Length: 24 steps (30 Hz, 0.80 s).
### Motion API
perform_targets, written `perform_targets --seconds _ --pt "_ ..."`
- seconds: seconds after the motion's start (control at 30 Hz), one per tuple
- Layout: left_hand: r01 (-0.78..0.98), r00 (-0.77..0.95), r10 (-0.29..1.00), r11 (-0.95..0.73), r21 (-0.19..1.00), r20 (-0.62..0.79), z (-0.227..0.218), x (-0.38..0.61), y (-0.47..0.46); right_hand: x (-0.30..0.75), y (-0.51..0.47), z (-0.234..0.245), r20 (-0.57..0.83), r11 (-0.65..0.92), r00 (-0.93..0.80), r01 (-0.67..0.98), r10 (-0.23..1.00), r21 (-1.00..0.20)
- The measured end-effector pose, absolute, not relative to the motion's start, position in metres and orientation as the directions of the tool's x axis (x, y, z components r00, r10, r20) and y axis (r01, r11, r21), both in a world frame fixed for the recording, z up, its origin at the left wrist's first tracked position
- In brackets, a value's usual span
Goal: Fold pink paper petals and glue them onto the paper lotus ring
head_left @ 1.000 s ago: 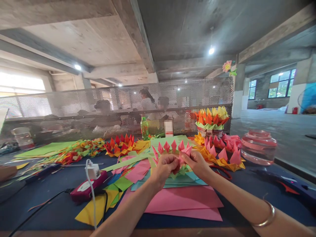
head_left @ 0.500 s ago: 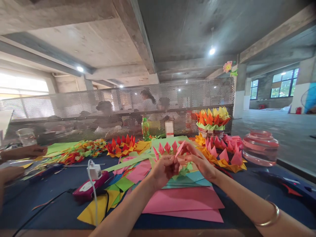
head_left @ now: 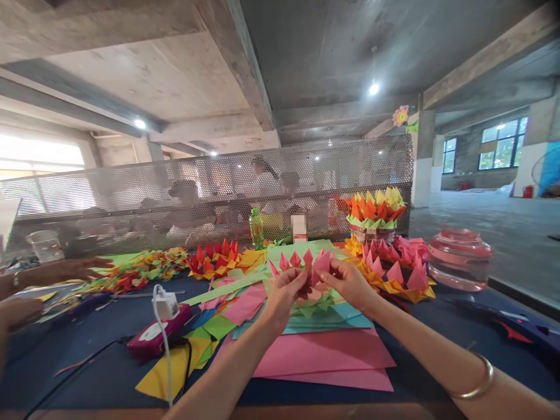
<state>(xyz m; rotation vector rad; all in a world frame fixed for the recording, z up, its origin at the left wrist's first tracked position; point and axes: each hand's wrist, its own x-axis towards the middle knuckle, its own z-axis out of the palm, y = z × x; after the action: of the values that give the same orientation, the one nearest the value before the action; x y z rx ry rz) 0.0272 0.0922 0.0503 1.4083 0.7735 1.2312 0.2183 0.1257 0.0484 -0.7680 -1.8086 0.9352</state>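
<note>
At the middle of the table, my left hand [head_left: 284,294] and my right hand [head_left: 353,284] pinch a pink folded paper petal [head_left: 322,267] between thumbs and fingers, one hand on each side. Behind it stands a row of pointed pink petals [head_left: 296,258]. Light green folded points [head_left: 322,304] show below my fingers; whether they join the pink ones is partly hidden. Under both hands lie teal paper sheets [head_left: 306,324] and larger pink paper sheets [head_left: 315,353].
A red-orange paper flower [head_left: 213,256] and a pink-yellow one [head_left: 394,271] flank the middle. A layered paper flower [head_left: 377,207], a water jar [head_left: 459,262] and a green bottle [head_left: 256,227] stand behind. Left are a power strip [head_left: 160,332] and a co-worker's hands [head_left: 65,269].
My right hand has closed from spread fingers onto the pink petal, which now shows its broad side. The co-worker's hand at left has reached further right over the paper scraps.
</note>
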Motion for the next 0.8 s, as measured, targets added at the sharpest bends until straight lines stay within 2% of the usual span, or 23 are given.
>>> perform_targets --seconds 0.13,0.5,0.67,0.8 --pt "-0.044 0.223 0.924 -0.308 0.950 0.310 0.052 0.027 0.093 0.216 0.122 0.047 0.442 0.525 -0.380 0.146 0.813 -0.839" --pt "0.159 0.245 0.929 -0.321 0.934 0.278 0.050 0.027 0.094 0.216 0.117 0.055 0.492 0.578 -0.335 0.241 0.803 -0.780" --pt "0.182 0.216 0.932 -0.331 0.926 0.291 0.053 0.029 0.096 0.215 0.114 0.054 0.531 0.626 -0.347 0.282 0.773 -0.727" --pt "0.130 0.239 0.914 -0.364 0.922 0.327 0.055 0.030 0.096 0.211 0.107 0.062 0.546 0.627 -0.310 0.345 0.779 -0.698"
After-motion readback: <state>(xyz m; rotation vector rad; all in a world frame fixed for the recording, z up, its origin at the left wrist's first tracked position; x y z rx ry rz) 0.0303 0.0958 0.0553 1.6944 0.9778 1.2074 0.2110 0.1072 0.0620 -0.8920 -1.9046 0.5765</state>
